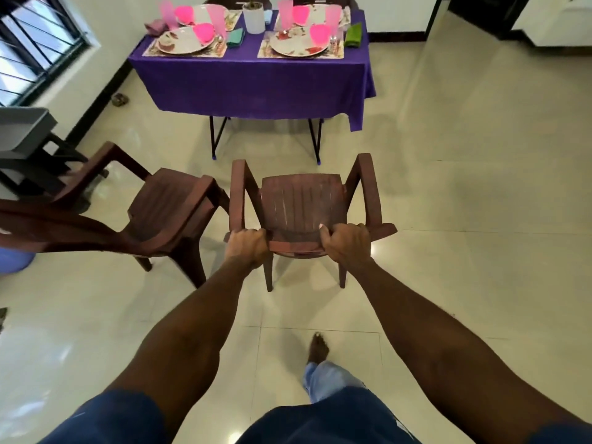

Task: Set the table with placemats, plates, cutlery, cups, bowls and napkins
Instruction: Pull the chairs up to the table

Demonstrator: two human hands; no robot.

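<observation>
A brown plastic chair [301,203] stands on the tiled floor in front of me, its seat facing the table. My left hand [246,246] and my right hand [346,243] both grip the top of its backrest. Farther ahead is the table with a purple cloth [253,78]. On it lie floral placemats [336,52], patterned plates [298,46], pink bowls [203,32], pink cups [217,17] and folded napkins, one green [353,35] and one teal [236,37].
A second brown chair [169,209] stands just left of mine, angled. A white vase [253,17] sits mid-table. A grey bin on a dark stand [22,133] and a window are at the left. My bare foot [317,347] steps on the tiles.
</observation>
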